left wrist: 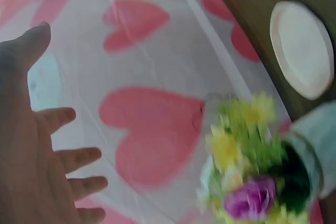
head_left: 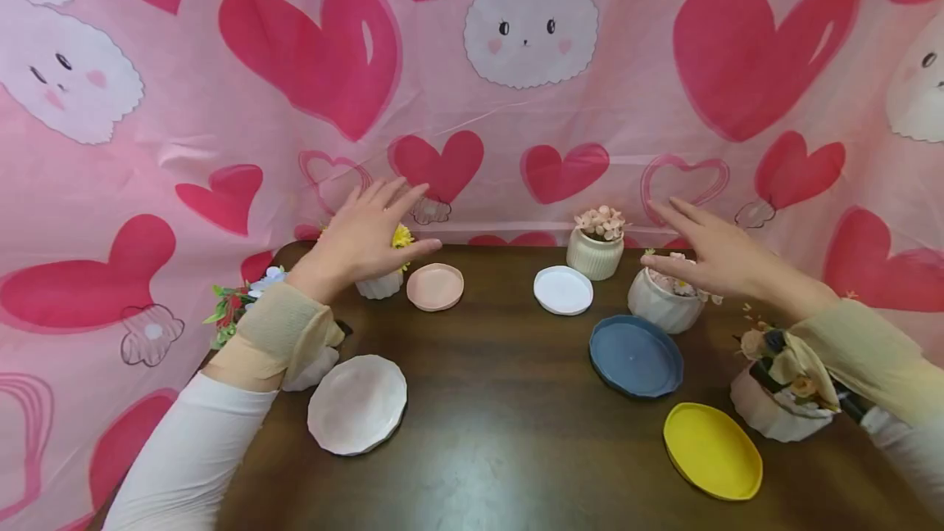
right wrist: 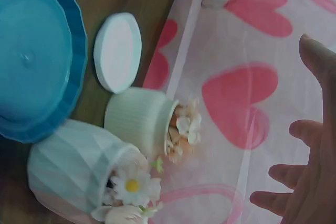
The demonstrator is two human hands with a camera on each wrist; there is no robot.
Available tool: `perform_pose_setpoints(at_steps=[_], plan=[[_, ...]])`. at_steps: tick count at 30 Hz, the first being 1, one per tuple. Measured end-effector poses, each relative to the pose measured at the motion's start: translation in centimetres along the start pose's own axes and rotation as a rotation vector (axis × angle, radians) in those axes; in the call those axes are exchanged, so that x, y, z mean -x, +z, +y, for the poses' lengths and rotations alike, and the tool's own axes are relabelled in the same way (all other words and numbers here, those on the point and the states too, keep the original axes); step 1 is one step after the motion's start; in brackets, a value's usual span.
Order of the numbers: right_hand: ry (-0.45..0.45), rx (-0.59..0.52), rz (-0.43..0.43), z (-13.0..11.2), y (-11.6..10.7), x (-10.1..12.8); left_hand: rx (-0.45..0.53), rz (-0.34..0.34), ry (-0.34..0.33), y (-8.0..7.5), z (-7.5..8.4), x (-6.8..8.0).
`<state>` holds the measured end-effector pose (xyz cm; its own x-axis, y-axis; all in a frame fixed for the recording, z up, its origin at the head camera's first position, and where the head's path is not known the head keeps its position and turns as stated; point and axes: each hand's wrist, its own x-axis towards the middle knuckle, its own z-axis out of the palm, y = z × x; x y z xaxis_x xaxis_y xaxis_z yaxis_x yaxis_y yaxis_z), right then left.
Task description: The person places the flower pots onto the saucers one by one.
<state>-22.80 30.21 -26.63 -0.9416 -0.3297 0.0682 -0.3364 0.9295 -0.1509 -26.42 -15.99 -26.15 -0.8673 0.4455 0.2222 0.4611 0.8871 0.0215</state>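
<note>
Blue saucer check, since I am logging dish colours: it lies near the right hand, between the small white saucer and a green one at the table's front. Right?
Not quite. The blue saucer does lie near the right hand, below the white saucer, but the front saucer is yellow, not green, as the head view shows.

Pink heart backdrop (head_left: 472,113) w/ wood table (head_left: 509,433)

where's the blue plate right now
In the head view the blue plate lies on the table's right half, in front of the faceted white pot under the right hand, behind the yellow plate.
</note>
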Motion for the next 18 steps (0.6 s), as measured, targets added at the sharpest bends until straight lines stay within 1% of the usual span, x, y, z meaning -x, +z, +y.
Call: perform_pose_setpoints(at_steps=[3,6,8,12,14,16,18], plan=[[-0.047,-0.047,0.034,-0.6,0.5,1.7,0.017,0.052,0.122,0.9,1.9,0.2],[-0.104,-0.086,0.089,-1.1,1.3,3.2,0.061,0.093,0.266,2.1,3.8,0.2],[-0.148,-0.100,0.124,-1.4,2.0,4.2,0.092,0.098,0.362,3.2,5.1,0.3],[-0.211,-0.141,0.167,-2.1,3.7,6.2,0.116,0.078,0.541,5.5,7.9,0.4],[-0.224,-0.145,0.178,-2.5,4.5,7.2,0.113,0.070,0.609,6.6,9.2,0.4],[-0.234,-0.150,0.184,-2.7,5.4,8.0,0.108,0.066,0.662,7.5,10.5,0.5],[-0.232,-0.142,0.184,-2.9,6.1,8.9,0.094,0.061,0.699,8.4,11.6,0.6]])
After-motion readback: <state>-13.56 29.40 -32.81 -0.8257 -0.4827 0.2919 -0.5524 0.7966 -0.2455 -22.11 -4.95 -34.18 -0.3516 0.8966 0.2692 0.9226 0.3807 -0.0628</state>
